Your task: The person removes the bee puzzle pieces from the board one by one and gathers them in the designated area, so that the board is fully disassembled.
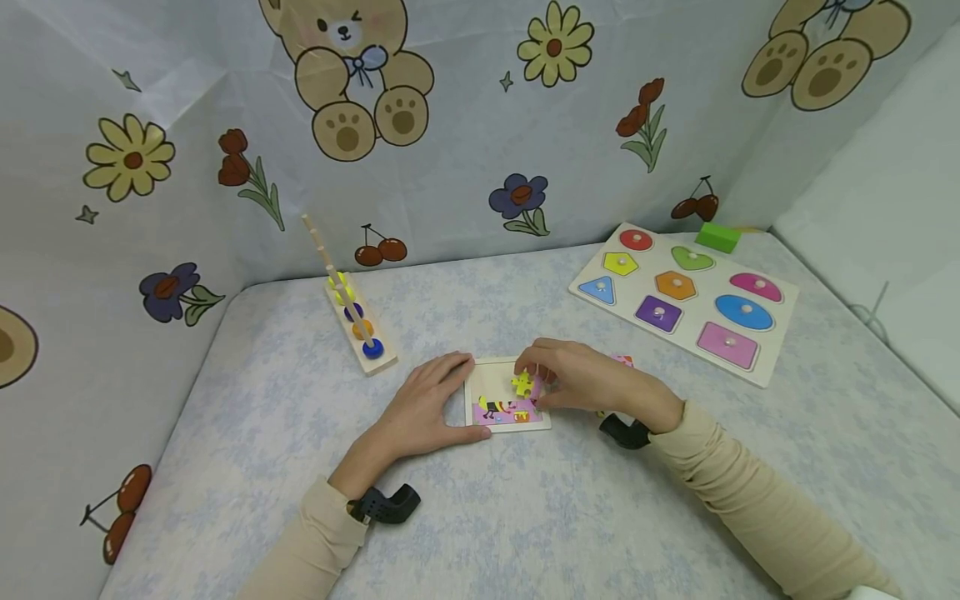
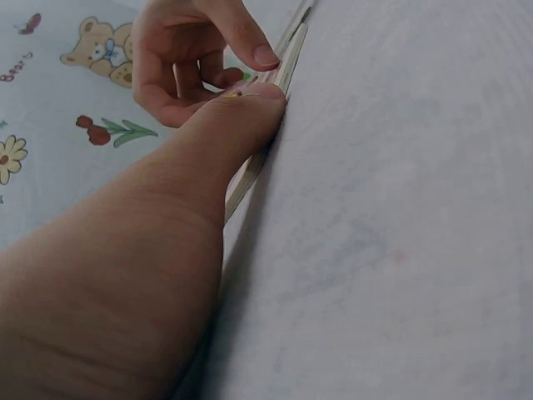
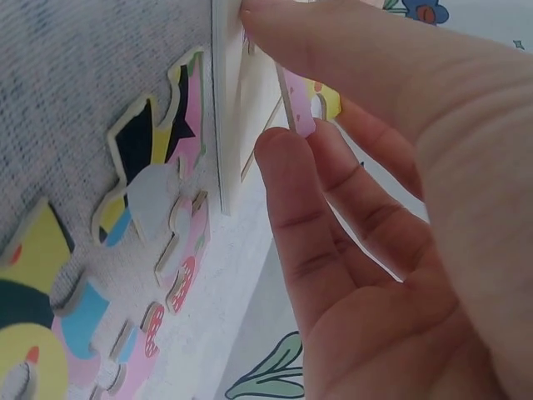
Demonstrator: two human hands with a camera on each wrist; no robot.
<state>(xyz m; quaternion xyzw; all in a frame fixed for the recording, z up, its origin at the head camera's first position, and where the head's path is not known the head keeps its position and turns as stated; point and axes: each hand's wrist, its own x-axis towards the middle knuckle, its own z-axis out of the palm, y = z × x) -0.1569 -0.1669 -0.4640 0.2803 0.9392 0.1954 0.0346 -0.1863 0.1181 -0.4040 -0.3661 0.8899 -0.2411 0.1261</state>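
Observation:
A small wooden jigsaw tray [image 1: 487, 372] lies on the table, its lower part filled with pink picture pieces. My left hand [image 1: 423, 408] rests along its left side, fingers at the top left corner and thumb on the bottom edge. Over the tray, my right hand [image 1: 581, 377] pinches a yellow and pink jigsaw piece [image 1: 522, 383] between thumb and fingers. In the right wrist view that piece [image 3: 298, 100] is tilted, partly hidden by the thumb. Loose jigsaw pieces [image 3: 137, 154] lie beside the tray, mostly covered by the right hand in the head view.
A wooden stacking stand [image 1: 386, 360] with upright rods and coloured rings is at the back left. At the back right lies a knobbed shape board [image 1: 633, 308], with a green block [image 1: 717, 237] by its far edge. A patterned cloth [image 1: 450, 125] hangs behind the table.

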